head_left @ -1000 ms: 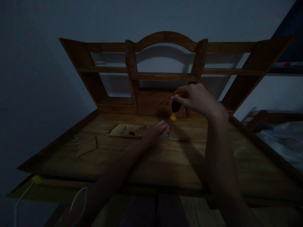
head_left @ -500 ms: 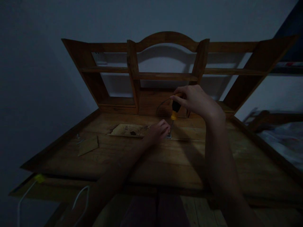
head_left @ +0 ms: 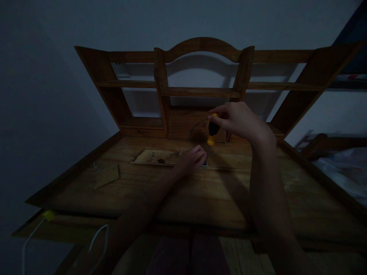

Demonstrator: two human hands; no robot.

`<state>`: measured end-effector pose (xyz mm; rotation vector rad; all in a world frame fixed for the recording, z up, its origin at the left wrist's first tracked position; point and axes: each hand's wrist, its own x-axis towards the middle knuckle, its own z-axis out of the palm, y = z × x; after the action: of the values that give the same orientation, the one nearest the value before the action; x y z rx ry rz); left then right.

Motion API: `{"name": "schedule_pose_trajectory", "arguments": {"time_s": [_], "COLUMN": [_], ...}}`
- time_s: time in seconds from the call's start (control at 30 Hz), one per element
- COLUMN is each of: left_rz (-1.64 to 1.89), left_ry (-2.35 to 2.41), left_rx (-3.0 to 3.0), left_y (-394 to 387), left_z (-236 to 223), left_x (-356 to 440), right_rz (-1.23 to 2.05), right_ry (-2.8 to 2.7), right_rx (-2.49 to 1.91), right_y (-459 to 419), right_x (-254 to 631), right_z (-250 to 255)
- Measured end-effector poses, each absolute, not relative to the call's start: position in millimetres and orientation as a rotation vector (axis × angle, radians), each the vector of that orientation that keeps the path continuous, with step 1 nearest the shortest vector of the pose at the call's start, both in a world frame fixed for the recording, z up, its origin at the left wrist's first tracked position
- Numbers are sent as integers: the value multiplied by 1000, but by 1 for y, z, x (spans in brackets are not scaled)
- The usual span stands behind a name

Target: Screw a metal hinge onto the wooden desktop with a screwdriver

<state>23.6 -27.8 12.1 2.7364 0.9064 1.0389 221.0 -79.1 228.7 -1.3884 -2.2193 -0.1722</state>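
Note:
My right hand (head_left: 233,118) is closed around the top of a screwdriver (head_left: 213,129) with a black and yellow handle. The shaft points down at a small metal piece (head_left: 205,165) on the desk. Beside the tip, my left hand (head_left: 192,158) rests low with curled fingers, close to that metal piece; what they pinch, if anything, is hidden. A pale strip of board (head_left: 149,156) with dark stains and a hole lies under and left of my left hand.
The wooden desk (head_left: 177,194) carries a shelf unit (head_left: 200,92) along its back. A small square board (head_left: 107,175) and bits of metal hardware (head_left: 98,170) lie at the left. White cord (head_left: 99,231) and a yellow piece (head_left: 48,215) are at the front left edge.
My right hand and the screwdriver handle have shifted very slightly, the handle turning a little in the fingers. My left hand stays in place.

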Motion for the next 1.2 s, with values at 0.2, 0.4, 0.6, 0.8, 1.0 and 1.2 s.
{"name": "schedule_pose_trajectory", "arguments": {"time_s": [0.2,0.4,0.6,0.8,1.0,1.2], "left_rz": [1013,1026,1019,1023,1022,1039], "left_ry": [883,888,868,879,872,851], "left_rx": [2746,2742,2731,2728,2720,2732], "left_y": [-26,-29,-29,-30,-30,-30], "left_z": [12,14,15,15,15,15], "left_x": [23,24,24,24,24,24], "right_rz": [-215,-226,-269,-219,-193,-222], "right_ry": [-2256,-2291,-2311,-2302,-2305,-2295], "right_rx": [-1362,-1380,-1411,-1406,-1380,-1383], "right_y": [-79,-76,-72,-77,-78,-77], "right_x": [222,222,224,221,222,222], "right_z": [227,228,226,228,228,225]}}
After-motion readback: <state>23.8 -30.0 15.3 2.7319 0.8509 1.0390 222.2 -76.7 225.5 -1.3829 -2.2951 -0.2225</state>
